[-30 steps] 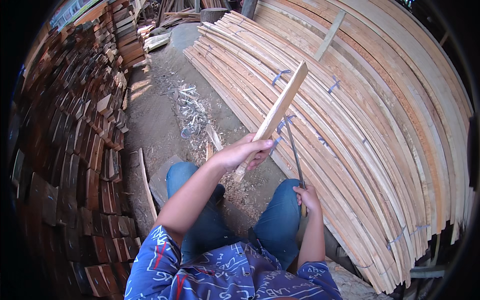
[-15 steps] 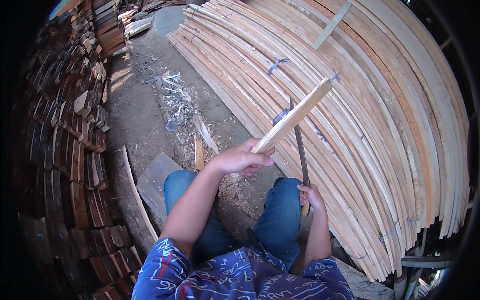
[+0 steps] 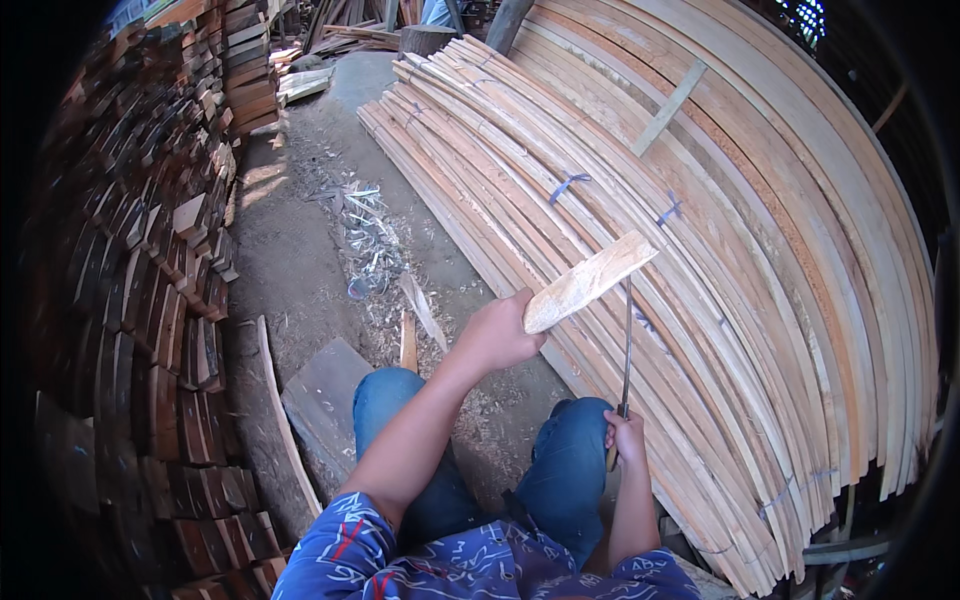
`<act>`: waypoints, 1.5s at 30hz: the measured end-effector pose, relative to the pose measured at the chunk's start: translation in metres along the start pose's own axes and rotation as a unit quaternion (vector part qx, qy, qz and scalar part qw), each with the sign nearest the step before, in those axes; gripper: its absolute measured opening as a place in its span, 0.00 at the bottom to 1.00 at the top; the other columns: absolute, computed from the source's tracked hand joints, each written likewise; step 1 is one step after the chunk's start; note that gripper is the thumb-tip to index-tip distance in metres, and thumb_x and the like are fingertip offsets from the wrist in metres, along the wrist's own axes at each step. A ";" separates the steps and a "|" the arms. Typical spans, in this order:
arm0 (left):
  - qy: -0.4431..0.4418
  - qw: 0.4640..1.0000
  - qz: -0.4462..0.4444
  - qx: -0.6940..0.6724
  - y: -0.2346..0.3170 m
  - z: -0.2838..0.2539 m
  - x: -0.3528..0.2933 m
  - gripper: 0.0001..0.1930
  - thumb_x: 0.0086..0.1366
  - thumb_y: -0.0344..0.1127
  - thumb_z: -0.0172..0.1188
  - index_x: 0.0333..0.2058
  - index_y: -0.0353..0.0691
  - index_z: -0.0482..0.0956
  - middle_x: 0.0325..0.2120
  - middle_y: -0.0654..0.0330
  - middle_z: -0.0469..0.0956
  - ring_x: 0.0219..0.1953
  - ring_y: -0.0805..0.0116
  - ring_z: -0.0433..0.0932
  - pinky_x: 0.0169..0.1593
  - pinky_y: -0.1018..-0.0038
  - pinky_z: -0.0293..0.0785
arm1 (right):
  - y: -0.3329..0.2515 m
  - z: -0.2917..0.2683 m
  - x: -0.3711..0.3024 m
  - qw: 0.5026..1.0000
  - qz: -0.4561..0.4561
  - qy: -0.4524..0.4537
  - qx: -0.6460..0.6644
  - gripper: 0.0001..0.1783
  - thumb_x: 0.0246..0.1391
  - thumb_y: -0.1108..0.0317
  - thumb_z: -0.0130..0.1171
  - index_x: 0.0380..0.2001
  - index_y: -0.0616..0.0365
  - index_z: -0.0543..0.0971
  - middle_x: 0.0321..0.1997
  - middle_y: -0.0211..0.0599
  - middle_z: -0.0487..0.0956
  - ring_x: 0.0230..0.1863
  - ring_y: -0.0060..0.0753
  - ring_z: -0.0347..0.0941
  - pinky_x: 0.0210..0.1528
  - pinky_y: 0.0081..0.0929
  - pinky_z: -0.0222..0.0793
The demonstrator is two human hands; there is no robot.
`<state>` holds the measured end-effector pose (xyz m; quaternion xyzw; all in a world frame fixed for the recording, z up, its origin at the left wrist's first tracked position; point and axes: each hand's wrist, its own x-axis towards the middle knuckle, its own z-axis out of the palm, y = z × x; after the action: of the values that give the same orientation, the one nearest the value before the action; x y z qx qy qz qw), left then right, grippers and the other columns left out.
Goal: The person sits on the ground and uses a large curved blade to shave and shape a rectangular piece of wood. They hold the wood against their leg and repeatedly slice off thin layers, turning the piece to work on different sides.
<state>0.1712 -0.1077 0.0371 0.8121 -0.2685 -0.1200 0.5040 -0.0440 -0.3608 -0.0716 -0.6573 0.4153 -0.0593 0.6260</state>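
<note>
My left hand (image 3: 503,335) is closed round the near end of a short pale wooden piece (image 3: 590,282), holding it up in front of me with its broad face showing. In my right hand (image 3: 627,436), by my right knee, is the handle of a long knife (image 3: 628,345). Its thin dark blade points up and away from me. The blade's tip passes behind or against the far end of the wood; I cannot tell whether they touch.
Long planks (image 3: 690,330), some tied with blue strips, lie in a big stack on the right. Short dark wood blocks (image 3: 150,330) are piled on the left. Between them, shavings and scraps (image 3: 372,245) litter the ground, near a flat board (image 3: 325,390).
The wooden piece has been lowered and turned, so its broad face now shows. My left hand has rolled over with it. The knife has turned to show a narrower blade edge.
</note>
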 end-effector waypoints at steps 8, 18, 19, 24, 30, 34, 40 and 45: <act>-0.003 0.999 -0.017 -0.038 -0.015 0.005 0.006 0.22 0.49 0.35 0.60 0.44 0.33 0.75 0.35 0.36 0.79 0.42 0.39 0.78 0.46 0.56 0.74 | -0.074 0.042 -0.073 0.965 -0.100 -0.116 0.213 0.12 0.57 0.71 0.60 0.25 0.54 0.67 0.09 0.25 0.61 0.07 0.20 0.59 0.12 0.22 0.57; -0.169 0.984 0.028 -0.057 -0.009 -0.004 0.004 0.18 0.47 0.28 0.57 0.40 0.31 0.74 0.29 0.39 0.78 0.35 0.43 0.78 0.41 0.60 0.73 | -0.131 0.035 -0.039 0.944 -0.169 -0.284 0.002 0.09 0.57 0.68 0.62 0.30 0.62 0.76 0.18 0.28 0.72 0.16 0.16 0.67 0.18 0.18 0.63; -0.159 0.985 0.032 -0.058 -0.012 -0.003 0.003 0.18 0.47 0.28 0.57 0.40 0.31 0.74 0.29 0.39 0.78 0.34 0.44 0.78 0.41 0.60 0.72 | -0.133 0.032 -0.039 0.942 -0.173 -0.286 0.014 0.09 0.58 0.67 0.62 0.34 0.64 0.78 0.21 0.31 0.75 0.17 0.16 0.68 0.18 0.18 0.63; -0.186 0.982 0.008 -0.036 -0.006 -0.008 0.003 0.18 0.47 0.28 0.57 0.40 0.31 0.75 0.29 0.40 0.78 0.35 0.45 0.79 0.41 0.60 0.72 | -0.133 0.021 -0.045 0.941 -0.217 -0.258 -0.015 0.13 0.58 0.67 0.62 0.39 0.67 0.77 0.23 0.39 0.78 0.15 0.19 0.67 0.17 0.17 0.61; -0.246 0.966 0.039 -0.067 -0.005 -0.008 0.002 0.24 0.46 0.24 0.55 0.47 0.31 0.75 0.27 0.48 0.77 0.31 0.59 0.76 0.38 0.67 0.72 | -0.136 0.010 -0.051 0.937 -0.237 -0.252 0.050 0.09 0.58 0.71 0.61 0.38 0.67 0.79 0.24 0.38 0.79 0.18 0.18 0.70 0.19 0.18 0.65; -0.182 0.980 0.082 -0.001 -0.015 -0.013 -0.006 0.22 0.45 0.25 0.56 0.44 0.31 0.75 0.28 0.44 0.78 0.33 0.50 0.78 0.39 0.63 0.73 | -0.131 0.030 -0.055 0.955 -0.171 -0.239 -0.030 0.11 0.61 0.67 0.60 0.38 0.66 0.79 0.24 0.36 0.78 0.18 0.19 0.70 0.23 0.18 0.68; -0.126 0.969 0.021 0.210 0.030 -0.047 -0.049 0.16 0.43 0.29 0.60 0.35 0.33 0.74 0.24 0.39 0.77 0.34 0.36 0.77 0.38 0.55 0.74 | -0.088 0.044 -0.067 0.976 -0.068 -0.195 -0.068 0.13 0.55 0.65 0.67 0.29 0.65 0.78 0.21 0.32 0.77 0.18 0.18 0.71 0.21 0.18 0.67; -0.103 0.969 -0.077 0.212 0.015 -0.057 -0.134 0.13 0.46 0.27 0.57 0.33 0.32 0.71 0.23 0.35 0.75 0.33 0.34 0.76 0.35 0.52 0.72 | -0.077 0.063 -0.081 0.953 -0.192 -0.229 -0.043 0.17 0.49 0.62 0.73 0.21 0.62 0.76 0.15 0.23 0.71 0.16 0.13 0.65 0.18 0.19 0.61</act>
<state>0.0820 0.0043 0.0668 0.9017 -0.2754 -0.1820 0.2793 -0.0226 -0.2717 0.0178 -0.7467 0.1288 -0.0081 0.6525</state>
